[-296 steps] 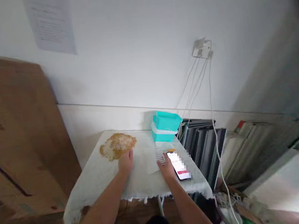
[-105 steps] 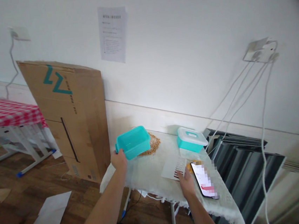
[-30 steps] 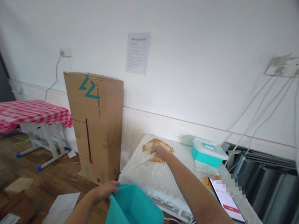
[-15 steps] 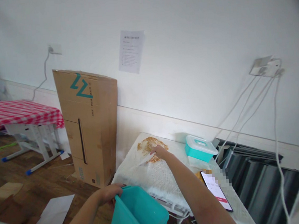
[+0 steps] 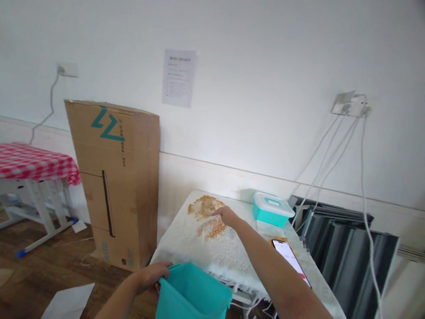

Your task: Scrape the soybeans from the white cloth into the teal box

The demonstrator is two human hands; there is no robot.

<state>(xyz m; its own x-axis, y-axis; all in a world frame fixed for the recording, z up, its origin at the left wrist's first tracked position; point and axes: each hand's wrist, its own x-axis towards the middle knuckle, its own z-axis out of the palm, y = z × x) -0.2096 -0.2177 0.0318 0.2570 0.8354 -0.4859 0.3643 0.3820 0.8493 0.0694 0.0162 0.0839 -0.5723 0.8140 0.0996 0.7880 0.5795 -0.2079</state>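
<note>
The grain was found under the open right hand near the table's far edge, well beyond the tub gripped by the left hand below the near edge.

A: The tub in the left hand is smooth turquoise plastic, slightly shiny.
B: And the cloth over the desk looks white, woven and rough, matt all over.
A: The grains under the right hand are dry and dull gold.
B: Glossy glass on the phone. Matt brown cardboard on the box, dark polished wood on the floor.
</note>
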